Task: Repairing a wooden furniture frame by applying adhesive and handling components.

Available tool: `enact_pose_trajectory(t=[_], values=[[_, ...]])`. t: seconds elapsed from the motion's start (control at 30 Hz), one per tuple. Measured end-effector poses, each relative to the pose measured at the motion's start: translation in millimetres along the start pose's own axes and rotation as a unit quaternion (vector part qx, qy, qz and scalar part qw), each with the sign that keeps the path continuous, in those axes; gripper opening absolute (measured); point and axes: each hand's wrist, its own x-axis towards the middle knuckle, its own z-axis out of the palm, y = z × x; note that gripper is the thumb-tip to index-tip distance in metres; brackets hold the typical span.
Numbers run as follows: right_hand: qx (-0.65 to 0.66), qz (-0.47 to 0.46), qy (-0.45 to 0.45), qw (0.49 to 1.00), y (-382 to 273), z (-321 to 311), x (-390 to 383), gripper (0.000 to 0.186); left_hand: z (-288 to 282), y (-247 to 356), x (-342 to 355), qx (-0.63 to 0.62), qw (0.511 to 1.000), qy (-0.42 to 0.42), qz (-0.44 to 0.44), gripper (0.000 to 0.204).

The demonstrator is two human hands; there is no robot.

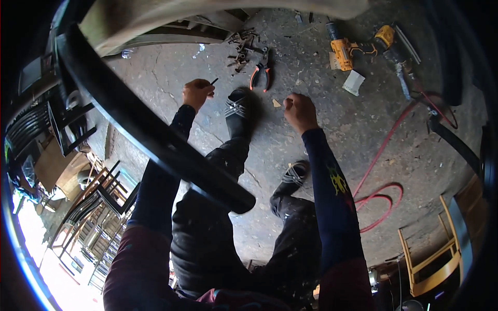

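Observation:
My left hand is closed, with a short, thin dark pin sticking out past its fingers; it could be a bolt or screw. My right hand is curled into a fist to the right of my foot, and whatever may be inside it is hidden. Between and beyond the hands, pliers with orange and black handles lie on the concrete floor. Just past them is a loose heap of dark bolts or screws. A curved black furniture leg crosses in front of my left forearm, close to the camera.
Two yellow power tools lie at the far right, beside a white paper scrap. A red hose loops across the floor at right. Black chair frames are stacked at left; a wooden chair is at lower right.

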Motion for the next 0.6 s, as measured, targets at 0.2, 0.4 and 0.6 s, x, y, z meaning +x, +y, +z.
enact_pose_trajectory(t=[0.2,0.4,0.6], values=[[-0.070,-0.114,0.067,0.989,46.3,54.0,92.9,0.012,-2.3,-4.8,84.5,0.075,0.993,0.012,0.095,0.019],[-0.127,-0.181,0.179,0.959,31.5,45.9,137.3,0.009,-3.7,-11.7,117.7,0.023,0.978,0.100,0.183,0.025],[0.103,-0.053,0.137,0.984,-20.2,85.3,128.2,0.021,6.1,-86.6,99.0,-0.134,0.970,0.147,0.140,0.030]])
